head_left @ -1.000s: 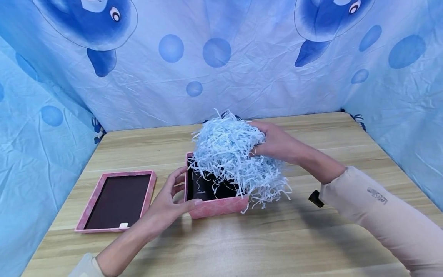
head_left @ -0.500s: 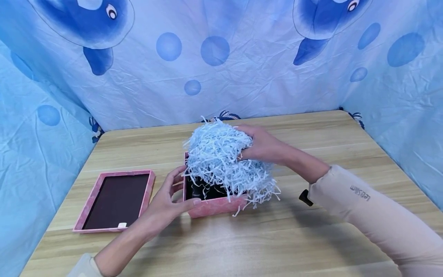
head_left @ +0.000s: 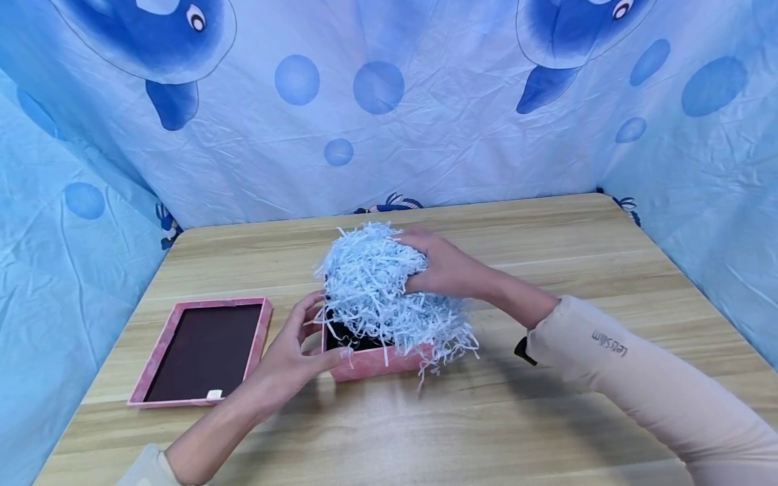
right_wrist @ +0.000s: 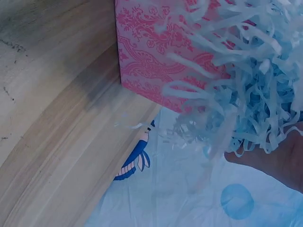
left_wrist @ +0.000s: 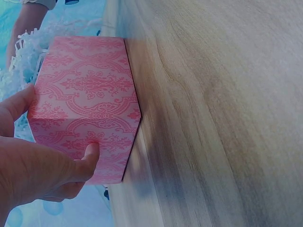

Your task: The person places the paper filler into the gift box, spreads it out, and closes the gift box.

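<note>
A pink patterned box [head_left: 379,362] with a black inside stands uncovered mid-table. My left hand [head_left: 290,358] holds it at its left end, thumb at the near corner and fingers bent along the side wall. In the left wrist view, fingertips touch the patterned wall of the box [left_wrist: 87,85]. My right hand [head_left: 446,264] grips a big bundle of pale blue shredded paper [head_left: 371,270] over the box. Strands hang past the near and right walls; much of the box opening is hidden beneath. The right wrist view shows the shredded paper [right_wrist: 270,90] against the right hand [right_wrist: 279,158].
Left of the box lies a shallow pink lid [head_left: 263,337] with a dark inside and a small white tag [head_left: 214,394]. A small black object [head_left: 524,351] shows at the right sleeve. Blue cloth [head_left: 462,148] with whale prints hangs behind the wooden table [head_left: 486,425].
My right hand has carried the shredded paper left and lower, so it covers more of the box opening. The left hand stays at the box's left end.
</note>
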`<action>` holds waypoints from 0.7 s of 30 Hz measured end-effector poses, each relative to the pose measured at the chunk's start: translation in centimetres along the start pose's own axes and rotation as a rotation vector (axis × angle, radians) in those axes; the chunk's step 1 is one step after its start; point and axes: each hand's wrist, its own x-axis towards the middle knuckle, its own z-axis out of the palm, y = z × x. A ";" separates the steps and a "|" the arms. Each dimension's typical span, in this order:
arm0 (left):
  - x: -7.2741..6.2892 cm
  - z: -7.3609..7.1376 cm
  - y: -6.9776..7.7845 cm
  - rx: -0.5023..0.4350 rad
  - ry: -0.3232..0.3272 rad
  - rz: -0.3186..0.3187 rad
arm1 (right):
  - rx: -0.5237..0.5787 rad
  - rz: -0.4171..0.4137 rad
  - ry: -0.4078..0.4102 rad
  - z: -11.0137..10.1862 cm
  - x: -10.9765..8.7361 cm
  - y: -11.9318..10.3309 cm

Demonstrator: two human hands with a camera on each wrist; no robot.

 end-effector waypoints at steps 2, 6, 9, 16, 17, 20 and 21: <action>0.0 0.0 0.0 0.000 -0.002 0.002 | -0.016 0.013 -0.006 0.3 0.1 -0.1; 0.0 0.0 0.0 0.001 -0.003 0.001 | -0.039 -0.013 -0.015 0.9 0.5 -0.3; 0.0 0.1 0.1 -0.001 -0.005 -0.003 | -0.056 -0.038 -0.028 1.3 0.8 -0.3; -0.1 0.0 0.2 -0.009 -0.006 0.000 | -0.132 -0.035 -0.062 2.5 0.9 -0.6; -0.1 0.0 0.2 -0.011 -0.007 -0.003 | -0.148 -0.042 -0.065 2.7 0.9 -0.6; -0.1 0.0 0.2 -0.023 -0.011 -0.008 | -0.194 -0.066 -0.067 3.2 0.9 -0.6; -0.1 0.0 0.2 -0.027 -0.013 -0.009 | -0.212 -0.067 -0.066 3.3 0.9 -0.6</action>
